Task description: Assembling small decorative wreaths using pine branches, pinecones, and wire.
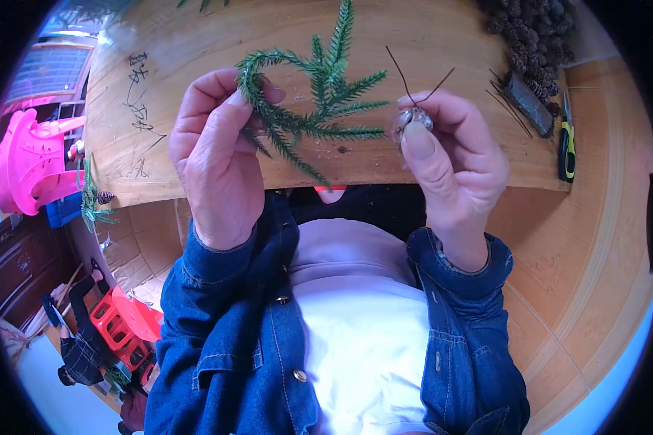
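My left hand (221,163) is closed, pinching the curled end of a green artificial pine sprig (332,76) between thumb and fingers. The sprig's needled branches spread to the right over the wooden table (174,51). My right hand (461,159) pinches a small brownish pine cone (403,122) with pale, shiny patches, its thumb covering part of it. From the cone's top a thin brown wire (397,70) rises in two ends, spread into a V. Cone and sprig are held up near the table's front edge, close together but apart.
Pine cones (531,47) are heaped at the far right, with loose wires (511,109), a dark grey block (527,104) and a yellow-and-black handled tool (567,148) nearby. Pink chair (33,163) at left; red stools (127,330) and another person (80,359) at lower left.
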### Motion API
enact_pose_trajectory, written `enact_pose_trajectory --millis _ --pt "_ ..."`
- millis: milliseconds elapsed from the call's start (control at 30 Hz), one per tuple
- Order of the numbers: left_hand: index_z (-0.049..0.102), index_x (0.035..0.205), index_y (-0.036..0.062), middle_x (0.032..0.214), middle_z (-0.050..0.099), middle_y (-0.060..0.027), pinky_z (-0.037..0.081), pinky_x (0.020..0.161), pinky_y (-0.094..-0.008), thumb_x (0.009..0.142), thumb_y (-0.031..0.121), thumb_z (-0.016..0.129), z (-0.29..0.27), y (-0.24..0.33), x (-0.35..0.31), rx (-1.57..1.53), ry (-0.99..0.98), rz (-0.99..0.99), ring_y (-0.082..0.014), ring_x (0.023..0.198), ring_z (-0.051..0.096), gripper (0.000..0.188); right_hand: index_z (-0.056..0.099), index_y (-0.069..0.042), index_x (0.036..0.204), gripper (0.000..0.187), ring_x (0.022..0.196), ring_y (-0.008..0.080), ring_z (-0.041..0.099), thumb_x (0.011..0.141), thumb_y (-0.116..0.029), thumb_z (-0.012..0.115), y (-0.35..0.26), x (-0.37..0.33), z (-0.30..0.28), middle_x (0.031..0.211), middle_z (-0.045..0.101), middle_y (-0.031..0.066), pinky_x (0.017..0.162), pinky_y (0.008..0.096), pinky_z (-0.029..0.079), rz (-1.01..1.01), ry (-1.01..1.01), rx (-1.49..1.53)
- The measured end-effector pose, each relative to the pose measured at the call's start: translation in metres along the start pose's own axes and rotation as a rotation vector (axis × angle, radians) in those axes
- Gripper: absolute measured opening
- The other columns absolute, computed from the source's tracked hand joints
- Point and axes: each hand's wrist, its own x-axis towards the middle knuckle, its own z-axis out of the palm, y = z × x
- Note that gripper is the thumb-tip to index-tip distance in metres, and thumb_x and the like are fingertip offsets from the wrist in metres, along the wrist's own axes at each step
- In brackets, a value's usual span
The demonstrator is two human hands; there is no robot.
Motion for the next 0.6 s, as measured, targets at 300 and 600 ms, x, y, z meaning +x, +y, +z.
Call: enact_pose_trajectory --millis 300,600 --pt "0.054 0.105 -0.0040 0.083 0.060 -0.0081 0.044 0.056 -0.0229 0.091 0.011 0.047 -0.007 -0.005 0.001 -0.214 -0.162 -0.376 -0.0111 0.071 0.056 0.022 0.054 0.001 0.109 0.022 0.081 0.0038 0.052 0.089 -0.005 0.062 0.009 0.008 -0.010 0.101 0.059 0.0040 0.072 0.0153 0.041 0.136 -0.071 0.298" --pt "0.053 0.107 0.0055 0.068 0.050 -0.0029 0.035 0.044 -0.0218 0.091 0.018 0.047 0.017 -0.018 -0.008 -0.510 -0.141 -0.781 -0.0111 0.050 0.043 0.021 0.052 0.001 0.113 0.032 0.065 0.0060 0.049 0.093 -0.023 0.058 0.010 0.016 0.008 0.119 0.054 0.0175 0.059 0.0172 0.041 -0.051 -0.286 0.373"
